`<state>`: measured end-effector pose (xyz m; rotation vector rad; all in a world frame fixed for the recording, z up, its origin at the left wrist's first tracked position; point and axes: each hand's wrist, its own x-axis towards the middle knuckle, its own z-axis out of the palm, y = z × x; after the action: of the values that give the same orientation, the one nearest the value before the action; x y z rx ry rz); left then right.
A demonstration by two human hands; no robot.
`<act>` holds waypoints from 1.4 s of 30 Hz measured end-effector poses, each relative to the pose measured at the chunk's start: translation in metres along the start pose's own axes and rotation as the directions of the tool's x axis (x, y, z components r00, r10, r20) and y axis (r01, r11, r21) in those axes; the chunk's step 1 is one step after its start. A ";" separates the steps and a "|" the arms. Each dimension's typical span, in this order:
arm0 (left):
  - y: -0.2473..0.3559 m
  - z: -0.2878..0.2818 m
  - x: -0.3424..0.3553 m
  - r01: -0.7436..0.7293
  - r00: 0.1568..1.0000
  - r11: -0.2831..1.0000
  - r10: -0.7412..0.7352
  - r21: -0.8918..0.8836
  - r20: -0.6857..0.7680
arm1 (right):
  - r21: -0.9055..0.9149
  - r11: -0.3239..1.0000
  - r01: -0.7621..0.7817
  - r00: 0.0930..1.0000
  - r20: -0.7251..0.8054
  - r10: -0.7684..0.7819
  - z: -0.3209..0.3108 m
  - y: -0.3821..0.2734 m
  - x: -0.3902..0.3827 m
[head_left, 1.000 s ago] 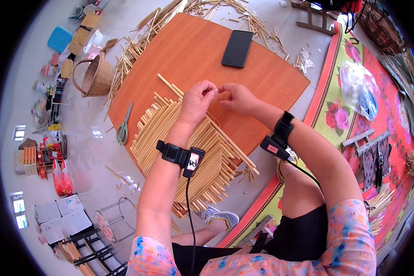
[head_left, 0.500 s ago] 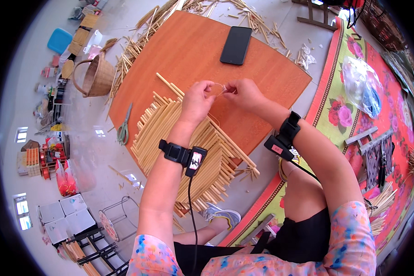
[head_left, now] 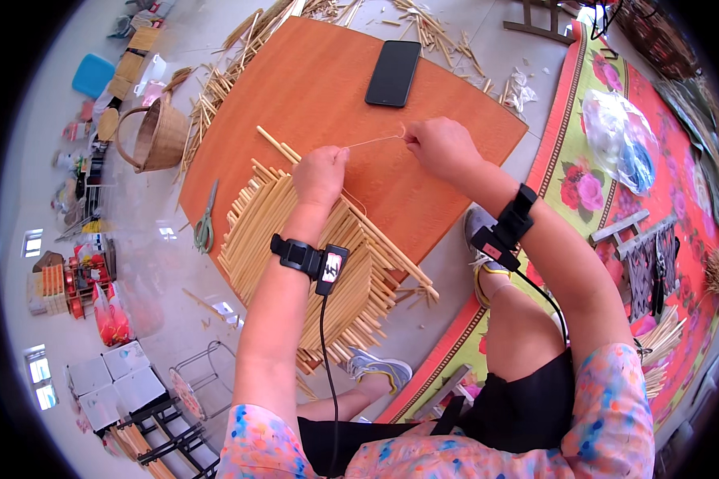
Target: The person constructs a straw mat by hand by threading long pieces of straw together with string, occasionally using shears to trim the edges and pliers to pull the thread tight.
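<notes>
A thin pale thread stretches between my two hands above the wooden table. My left hand is closed on one part of it, over the upper edge of a panel of straw stalks. Farther right, my right hand pinches the thread, with a small loop of it standing up by the fingertips. A slack length of thread hangs from the left hand down to the panel. Two long stalks lie along the panel's upper right edge. Below my left forearm, part of the panel is hidden.
On the orange-brown table lie a black phone and green-handled scissors. Loose stalks litter the floor beyond. A wicker basket stands at the left; a flowered mat with a plastic bag lies at the right.
My hands have moved apart, the left one leftward and the right one rightward, drawing the thread out between them. The whole view has shifted slightly.
</notes>
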<state>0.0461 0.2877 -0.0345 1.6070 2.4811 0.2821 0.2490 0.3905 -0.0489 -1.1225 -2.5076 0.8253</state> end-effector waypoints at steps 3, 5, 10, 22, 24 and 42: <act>-0.012 0.007 0.004 -0.010 0.996 0.999 0.014 0.042 -0.089 | -0.057 0.998 -0.013 1.000 -0.010 0.012 -0.013 0.015 -0.015; -0.015 0.010 0.010 -0.035 0.997 0.997 0.039 0.065 -0.074 | -0.041 0.997 -0.071 0.997 -0.045 0.069 -0.027 0.030 -0.036; 0.001 0.005 0.014 -0.376 0.919 0.923 0.383 -0.077 0.099 | 0.048 0.989 -0.143 0.979 -0.142 0.148 -0.049 0.083 -0.141; 0.077 -0.142 -0.138 -0.425 0.836 0.898 0.438 -0.115 0.330 | 0.021 0.788 -0.615 0.777 0.189 0.601 -0.027 0.111 -0.478; 0.084 -0.166 -0.179 -0.385 0.849 0.918 0.394 -0.097 0.351 | 0.000 0.757 -0.653 0.748 0.156 0.645 -0.017 0.124 -0.522; 0.085 -0.224 -0.438 0.137 0.976 0.924 -0.065 -0.358 0.206 | 0.175 0.682 -0.710 0.688 -0.035 0.725 -0.005 0.172 -0.458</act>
<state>0.2428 -0.0927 0.2218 1.2835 2.1947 0.5204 0.6571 0.1419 -0.1545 -2.0826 -1.8279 1.0692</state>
